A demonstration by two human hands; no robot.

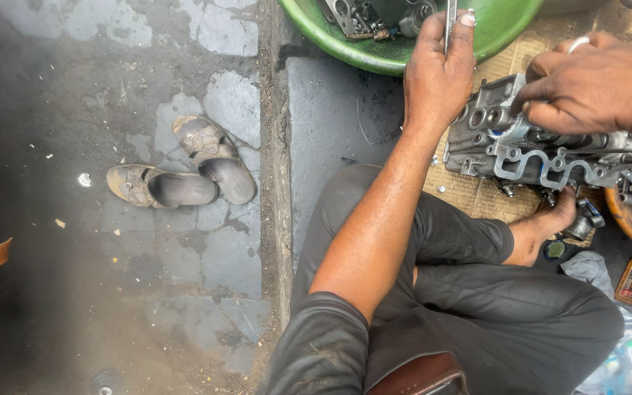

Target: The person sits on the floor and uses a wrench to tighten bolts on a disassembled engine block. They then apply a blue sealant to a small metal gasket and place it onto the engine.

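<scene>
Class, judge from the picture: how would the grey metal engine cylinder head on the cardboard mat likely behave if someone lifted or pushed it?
The grey metal cylinder head looks like a thick casting, so probably heavy and rigid. Its long body lying flat on the cardboard mat suggests it would slide, not roll. Its grimy surface may be slippery under the right hand.

Bright green basin (pixel 506 29) at twelve o'clock, dull grey metal engine part (pixel 543 150) at two, dusty brown-black sandals (pixel 184 172) at nine, dark grey trousers (pixel 506 307).

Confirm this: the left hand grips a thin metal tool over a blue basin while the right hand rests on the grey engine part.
Wrong in one respect: the basin is green, not blue, as the head view shows. The rest stands: the left hand grips a thin metal tool over it, and the right hand rests on the grey engine part.
</scene>
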